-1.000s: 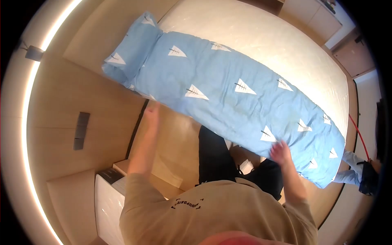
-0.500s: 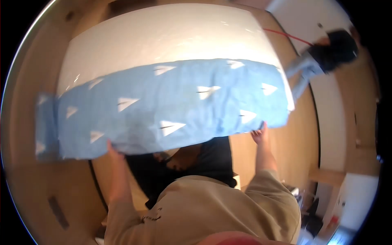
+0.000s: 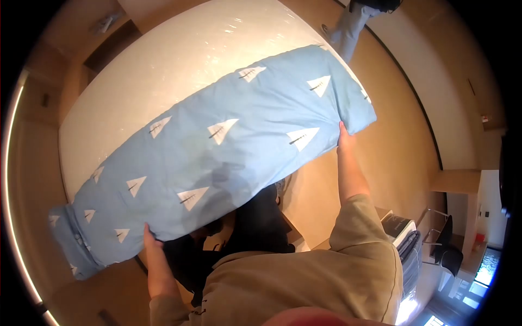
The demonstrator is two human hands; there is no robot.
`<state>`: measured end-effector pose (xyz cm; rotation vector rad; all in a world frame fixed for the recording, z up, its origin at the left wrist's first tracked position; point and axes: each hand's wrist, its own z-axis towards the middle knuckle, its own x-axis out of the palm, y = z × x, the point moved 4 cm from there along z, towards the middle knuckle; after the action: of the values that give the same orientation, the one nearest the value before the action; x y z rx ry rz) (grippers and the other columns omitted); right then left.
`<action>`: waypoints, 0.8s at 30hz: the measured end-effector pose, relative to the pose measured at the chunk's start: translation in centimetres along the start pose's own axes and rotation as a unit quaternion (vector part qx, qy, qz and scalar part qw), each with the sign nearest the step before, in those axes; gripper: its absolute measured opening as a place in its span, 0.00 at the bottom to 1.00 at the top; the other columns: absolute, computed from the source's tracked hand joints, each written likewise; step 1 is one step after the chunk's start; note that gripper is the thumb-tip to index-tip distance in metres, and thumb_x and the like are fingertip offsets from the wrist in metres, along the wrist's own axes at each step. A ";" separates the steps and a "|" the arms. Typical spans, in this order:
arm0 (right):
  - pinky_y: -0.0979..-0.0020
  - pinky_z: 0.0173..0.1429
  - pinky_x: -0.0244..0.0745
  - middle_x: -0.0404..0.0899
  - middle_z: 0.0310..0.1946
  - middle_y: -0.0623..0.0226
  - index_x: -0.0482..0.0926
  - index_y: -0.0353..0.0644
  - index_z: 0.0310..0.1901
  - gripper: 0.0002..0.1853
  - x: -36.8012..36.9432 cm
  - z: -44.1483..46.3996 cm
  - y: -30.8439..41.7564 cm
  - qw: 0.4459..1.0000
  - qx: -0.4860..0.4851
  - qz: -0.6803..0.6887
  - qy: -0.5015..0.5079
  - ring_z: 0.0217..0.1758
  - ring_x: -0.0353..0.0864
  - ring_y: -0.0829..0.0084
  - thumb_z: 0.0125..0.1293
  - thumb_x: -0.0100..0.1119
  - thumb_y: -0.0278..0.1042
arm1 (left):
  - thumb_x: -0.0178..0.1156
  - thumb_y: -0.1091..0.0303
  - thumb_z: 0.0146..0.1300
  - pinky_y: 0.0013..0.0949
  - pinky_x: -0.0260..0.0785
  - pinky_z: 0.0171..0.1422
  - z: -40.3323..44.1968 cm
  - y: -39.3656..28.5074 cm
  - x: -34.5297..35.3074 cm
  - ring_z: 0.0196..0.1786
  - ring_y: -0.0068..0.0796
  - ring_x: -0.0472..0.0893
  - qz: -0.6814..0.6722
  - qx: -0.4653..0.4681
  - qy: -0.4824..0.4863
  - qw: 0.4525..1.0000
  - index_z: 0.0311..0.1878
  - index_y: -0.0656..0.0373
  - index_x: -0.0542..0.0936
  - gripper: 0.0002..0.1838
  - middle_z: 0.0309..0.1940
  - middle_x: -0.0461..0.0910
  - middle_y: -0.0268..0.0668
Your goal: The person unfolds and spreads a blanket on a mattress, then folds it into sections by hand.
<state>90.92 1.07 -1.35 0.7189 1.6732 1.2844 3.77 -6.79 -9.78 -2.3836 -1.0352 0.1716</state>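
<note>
A long folded blue quilt [image 3: 261, 119] with white tree shapes lies along the near side of a pale, plastic-covered mattress [image 3: 157, 70]. Its near edge is gripped by my left hand [image 3: 153, 243] toward the lower left, the fingers hidden beneath the cloth. My right hand [image 3: 345, 136] pinches the same edge near the far right end, and creases fan out from the thumb. At the quilt's left end lies a matching blue pillow [image 3: 73, 242].
Another person's legs [image 3: 350, 32] are beyond the mattress at the top. Wooden floor [image 3: 397, 141] stretches along the right. Boxed or wrapped goods [image 3: 399, 228] and black chairs [image 3: 448, 247] stand at lower right. A light strip runs down the left wall.
The view has swung round. Both hands, earlier at or near the quilt's edge, now hold it, with my right hand closer to its right end. The other person appears higher in view.
</note>
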 end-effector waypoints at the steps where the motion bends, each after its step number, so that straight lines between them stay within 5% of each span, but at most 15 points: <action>1: 0.55 0.67 0.70 0.73 0.62 0.51 0.62 0.29 0.68 0.40 0.2 -0.6 -1.3 0.991 0.119 0.038 0.050 0.62 0.75 0.57 0.59 0.70 0.41 | 0.58 0.44 0.66 0.50 0.63 0.70 0.0 -0.6 -1.8 0.65 0.46 0.72 0.132 0.019 -0.101 0.986 0.67 0.64 0.69 0.37 0.66 0.71 0.44; 2: 0.55 0.66 0.70 0.73 0.61 0.52 0.62 0.31 0.68 0.42 0.5 -2.1 -1.8 0.964 0.236 0.075 0.098 0.61 0.76 0.58 0.59 0.71 0.42 | 0.58 0.43 0.66 0.49 0.64 0.69 -1.5 -1.4 -2.1 0.64 0.46 0.73 0.260 0.037 -0.199 0.944 0.65 0.67 0.70 0.37 0.65 0.72 0.46; 3: 0.55 0.66 0.71 0.74 0.61 0.53 0.61 0.33 0.69 0.43 0.8 -3.6 -2.5 0.919 0.348 0.112 0.144 0.60 0.77 0.58 0.58 0.71 0.44 | 0.59 0.43 0.65 0.49 0.65 0.67 -4.3 -3.0 -0.4 0.61 0.48 0.75 0.458 0.063 -0.260 0.847 0.62 0.71 0.71 0.38 0.62 0.74 0.51; 4: 0.53 0.66 0.71 0.73 0.62 0.53 0.60 0.35 0.70 0.43 0.8 -3.4 -3.3 0.929 0.325 0.107 0.142 0.61 0.76 0.57 0.58 0.71 0.46 | 0.60 0.43 0.64 0.49 0.65 0.66 -7.4 -4.6 1.5 0.58 0.51 0.76 0.627 0.060 -0.337 0.700 0.59 0.75 0.73 0.38 0.59 0.75 0.55; 6: 0.50 0.67 0.70 0.72 0.63 0.54 0.60 0.39 0.71 0.44 0.4 -0.6 -5.2 0.943 0.272 0.131 0.137 0.63 0.75 0.56 0.59 0.69 0.51 | 0.63 0.48 0.60 0.50 0.60 0.69 -10.6 -5.7 5.1 0.60 0.57 0.74 0.590 0.249 -0.429 0.637 0.58 0.77 0.72 0.37 0.58 0.74 0.60; 8: 0.48 0.67 0.69 0.71 0.64 0.55 0.61 0.43 0.70 0.42 0.7 1.3 -4.0 0.943 0.210 0.222 0.133 0.65 0.73 0.55 0.61 0.65 0.58 | 0.65 0.53 0.56 0.52 0.55 0.71 -5.8 -2.1 4.9 0.63 0.61 0.70 0.595 0.571 -0.295 0.483 0.58 0.77 0.71 0.36 0.58 0.73 0.62; 9: 0.47 0.68 0.68 0.70 0.65 0.54 0.61 0.41 0.70 0.44 0.9 0.3 -0.9 0.941 0.181 0.262 0.117 0.67 0.71 0.54 0.62 0.61 0.64 | 0.65 0.54 0.55 0.56 0.53 0.72 -10.0 -1.9 9.6 0.67 0.61 0.65 0.638 0.569 -0.150 0.497 0.62 0.73 0.69 0.38 0.62 0.70 0.61; 10: 0.48 0.67 0.69 0.70 0.66 0.53 0.62 0.40 0.70 0.43 1.1 -2.3 2.5 0.915 0.259 0.286 0.119 0.67 0.71 0.54 0.63 0.57 0.65 | 0.63 0.53 0.57 0.60 0.47 0.74 -9.8 -0.4 11.1 0.72 0.60 0.60 0.600 0.636 -0.052 0.483 0.66 0.68 0.67 0.38 0.69 0.62 0.60; 12: 0.46 0.66 0.69 0.71 0.64 0.53 0.65 0.37 0.67 0.35 -0.1 -2.6 3.8 0.931 0.308 0.149 0.128 0.64 0.73 0.54 0.68 0.56 0.55 | 0.60 0.51 0.60 0.64 0.40 0.75 -13.3 0.8 16.8 0.76 0.60 0.52 0.671 0.590 0.020 0.449 0.70 0.62 0.64 0.39 0.74 0.55 0.55; 14: 0.53 0.59 0.76 0.74 0.60 0.51 0.67 0.32 0.65 0.30 -3.3 2.6 1.9 0.969 0.229 0.071 0.064 0.58 0.79 0.57 0.66 0.62 0.39 | 0.57 0.46 0.62 0.65 0.34 0.76 -12.7 1.2 19.0 0.78 0.55 0.48 0.698 0.564 0.072 0.435 0.73 0.57 0.60 0.41 0.77 0.50 0.50; 16: 0.58 0.54 0.79 0.76 0.58 0.50 0.72 0.29 0.60 0.25 -6.7 4.9 5.7 0.994 -0.074 -0.063 0.053 0.54 0.80 0.61 0.66 0.62 0.34 | 0.55 0.43 0.63 0.65 0.33 0.76 -10.0 0.6 18.3 0.78 0.51 0.49 0.722 0.523 0.045 0.450 0.75 0.55 0.58 0.42 0.77 0.50 0.48; 20: 0.64 0.58 0.74 0.77 0.57 0.52 0.76 0.27 0.56 0.24 -4.9 5.6 1.5 0.994 0.081 0.073 -0.011 0.57 0.78 0.62 0.64 0.61 0.37 | 0.52 0.38 0.64 0.66 0.31 0.76 -8.9 0.5 16.3 0.79 0.45 0.48 0.747 0.491 0.007 0.449 0.76 0.53 0.55 0.44 0.77 0.49 0.47; 22: 0.61 0.62 0.70 0.75 0.58 0.49 0.76 0.28 0.56 0.26 -4.2 3.8 2.1 0.986 0.049 -0.156 -0.034 0.60 0.75 0.57 0.61 0.62 0.40 | 0.53 0.39 0.63 0.66 0.32 0.76 -9.8 0.6 16.3 0.78 0.46 0.50 0.752 0.468 0.012 0.464 0.75 0.54 0.58 0.43 0.76 0.52 0.47; 24: 0.57 0.66 0.67 0.74 0.59 0.46 0.75 0.28 0.55 0.28 -0.7 0.2 7.0 0.840 -0.184 -0.500 -0.101 0.63 0.72 0.52 0.59 0.62 0.42 | 0.54 0.41 0.63 0.66 0.34 0.76 -10.3 -0.6 16.7 0.77 0.48 0.53 0.763 0.438 0.034 0.475 0.73 0.55 0.61 0.41 0.74 0.56 0.48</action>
<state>90.97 2.68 5.54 -0.2676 1.2470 0.6753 18.29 1.12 0.81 -1.4590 1.2905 0.9047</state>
